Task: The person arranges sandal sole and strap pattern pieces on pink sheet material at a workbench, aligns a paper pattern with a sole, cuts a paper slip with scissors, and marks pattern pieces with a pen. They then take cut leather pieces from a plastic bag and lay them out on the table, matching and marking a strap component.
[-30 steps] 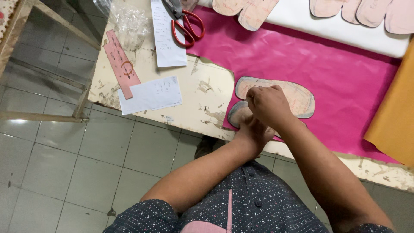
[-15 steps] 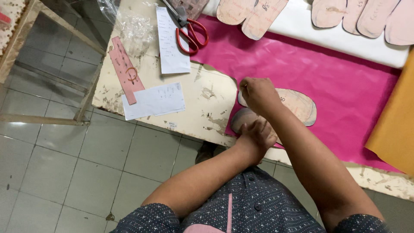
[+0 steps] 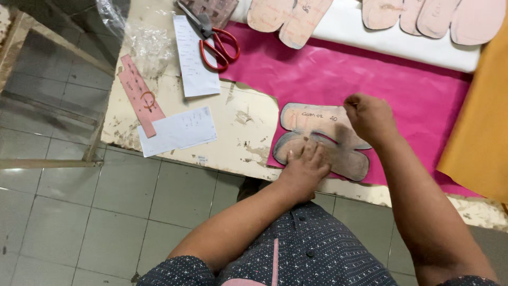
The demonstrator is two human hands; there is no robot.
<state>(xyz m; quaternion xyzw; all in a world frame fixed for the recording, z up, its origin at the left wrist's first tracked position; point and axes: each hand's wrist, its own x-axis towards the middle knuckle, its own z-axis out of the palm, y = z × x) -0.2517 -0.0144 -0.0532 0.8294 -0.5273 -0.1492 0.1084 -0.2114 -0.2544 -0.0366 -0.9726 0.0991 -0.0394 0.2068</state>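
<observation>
Grey tiled floor (image 3: pixel 79 212) below; a worn, paint-scuffed cream table (image 3: pixel 238 122) is carrying a large pink sheet (image 3: pixel 402 90), the landmark here. On the sheet's near-left corner a pair of cardboard sole patterns (image 3: pixel 312 119) is lying, tan with dark traced edges, rounded toes pointing left, handwriting on the upper one.

Left hand (image 3: pixel 304 167) is pressing flat, fingers spread, on the lower pattern. Right hand (image 3: pixel 370 116) is curling closed at the upper pattern's right end; whether it is pinching anything, cannot tell.

Against half a second ago: the right hand has travelled rightward across the sheet, uncovering both patterns.

Off the sheet's left edge: red-handled scissors (image 3: pixel 217 45), paper slips (image 3: pixel 193 55), pink ruler strip (image 3: pixel 138 95).
</observation>
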